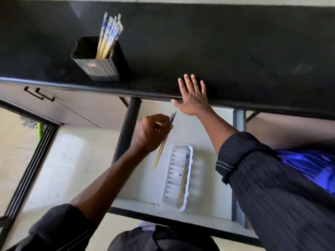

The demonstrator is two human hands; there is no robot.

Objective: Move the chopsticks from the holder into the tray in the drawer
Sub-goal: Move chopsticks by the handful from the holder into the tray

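Chopsticks (160,153) pinched in my curled left hand (151,133), tips down just left of the tray (181,146) in the drawer (143,178); others stand in the holder (103,68), far left. My right hand (193,98) lies flat, holding nothing, on the counter (235,51). Risk: released here, they would likely miss the tray.

1. A black table (235,42) spans the upper view.
2. Below it on the left, a grey cabinet door (87,107) carries a black handle (39,94).
3. A dark ribbed strip (30,167) crosses the pale, glossy floor tiles (14,151).
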